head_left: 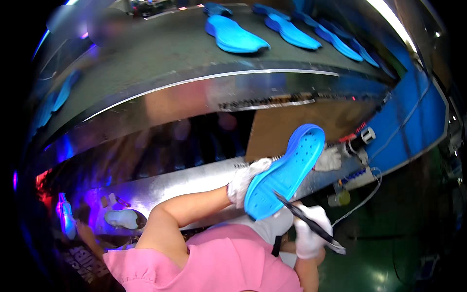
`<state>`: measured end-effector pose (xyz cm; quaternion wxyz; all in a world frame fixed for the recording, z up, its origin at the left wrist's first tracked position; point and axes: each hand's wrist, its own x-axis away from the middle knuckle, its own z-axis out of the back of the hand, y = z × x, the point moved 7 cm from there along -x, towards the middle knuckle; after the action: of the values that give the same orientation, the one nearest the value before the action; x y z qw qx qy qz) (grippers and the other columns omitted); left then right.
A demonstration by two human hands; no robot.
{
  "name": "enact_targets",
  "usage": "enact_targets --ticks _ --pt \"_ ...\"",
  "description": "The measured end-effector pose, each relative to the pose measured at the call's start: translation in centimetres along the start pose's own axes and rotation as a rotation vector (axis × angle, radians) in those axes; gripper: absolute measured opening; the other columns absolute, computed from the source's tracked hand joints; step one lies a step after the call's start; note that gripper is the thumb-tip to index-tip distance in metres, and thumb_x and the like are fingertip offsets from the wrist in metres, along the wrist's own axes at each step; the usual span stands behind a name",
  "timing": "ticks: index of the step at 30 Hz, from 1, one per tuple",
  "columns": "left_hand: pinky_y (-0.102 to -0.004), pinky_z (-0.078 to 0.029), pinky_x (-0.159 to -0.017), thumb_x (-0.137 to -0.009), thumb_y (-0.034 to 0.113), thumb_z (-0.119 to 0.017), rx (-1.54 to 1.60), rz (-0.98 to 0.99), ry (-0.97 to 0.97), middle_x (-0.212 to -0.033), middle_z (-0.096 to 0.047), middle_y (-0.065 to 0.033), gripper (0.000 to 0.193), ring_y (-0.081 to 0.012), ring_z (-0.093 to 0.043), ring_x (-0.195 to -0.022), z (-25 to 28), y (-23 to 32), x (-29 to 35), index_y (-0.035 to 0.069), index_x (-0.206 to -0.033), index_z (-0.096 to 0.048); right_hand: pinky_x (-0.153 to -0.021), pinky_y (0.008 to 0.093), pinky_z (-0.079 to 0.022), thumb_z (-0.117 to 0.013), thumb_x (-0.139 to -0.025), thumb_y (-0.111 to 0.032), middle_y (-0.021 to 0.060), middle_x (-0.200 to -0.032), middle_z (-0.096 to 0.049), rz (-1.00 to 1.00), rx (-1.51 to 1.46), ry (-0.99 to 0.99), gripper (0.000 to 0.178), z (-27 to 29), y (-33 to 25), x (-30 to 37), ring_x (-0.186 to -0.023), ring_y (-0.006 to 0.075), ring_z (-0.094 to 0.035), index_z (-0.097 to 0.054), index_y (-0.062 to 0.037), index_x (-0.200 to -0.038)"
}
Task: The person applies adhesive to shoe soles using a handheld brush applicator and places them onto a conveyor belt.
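Observation:
My left hand (247,181), in a white knit glove, grips the edge of a bright blue shoe sole (287,171). The sole is tilted over the metal bench, its inner side with small holes facing up. My right hand (311,228), also gloved in white, is closed around a slim black stick-shaped tool (318,229). The tool's pointed tip meets the sole near its heel end, or hovers just above it; I cannot tell which. Its other end sticks out past my right hand.
Several blue soles (236,36) lie on the dark conveyor belt (160,53) ahead. A loose white glove (329,159) and a black-and-white cylinder (361,140) rest on the metal bench (204,176). Brown cardboard (277,129) stands behind. At left, another person's hand (86,234) is near a lit sole.

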<state>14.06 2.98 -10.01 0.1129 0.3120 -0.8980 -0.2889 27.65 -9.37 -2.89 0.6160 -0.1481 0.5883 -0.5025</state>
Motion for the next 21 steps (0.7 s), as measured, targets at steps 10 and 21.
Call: enact_targets --ticks 10,21 --pt "-0.0478 -0.049 -0.089 -0.094 0.051 -0.036 -0.094 -0.56 -0.124 -0.116 -0.06 -0.0241 0.071 -0.0361 -0.063 -0.092 -9.5 32.4 4.1 0.001 -0.143 -0.029 -0.065 0.0265 -0.046 -0.074 -0.083 -0.028 0.0124 -0.089 -0.058 -0.113 -0.359 0.32 0.043 4.2 1.2 1.9 -0.071 0.0168 -0.055 -0.053 0.0016 -0.106" --pt "-0.044 -0.032 -0.109 -0.089 0.048 -0.049 -2.554 0.503 2.445 -0.145 -0.041 -0.0192 0.061 -0.033 -0.04 -0.132 -2.5 43.9 31.7 0.014 -0.14 -0.046 -0.067 0.0218 -0.048 -0.068 -0.083 -0.006 0.0078 -0.09 -0.068 -0.168 -0.247 0.092 0.021 2.6 1.9 1.5 -0.074 0.009 -0.06 -0.061 0.002 -0.101"
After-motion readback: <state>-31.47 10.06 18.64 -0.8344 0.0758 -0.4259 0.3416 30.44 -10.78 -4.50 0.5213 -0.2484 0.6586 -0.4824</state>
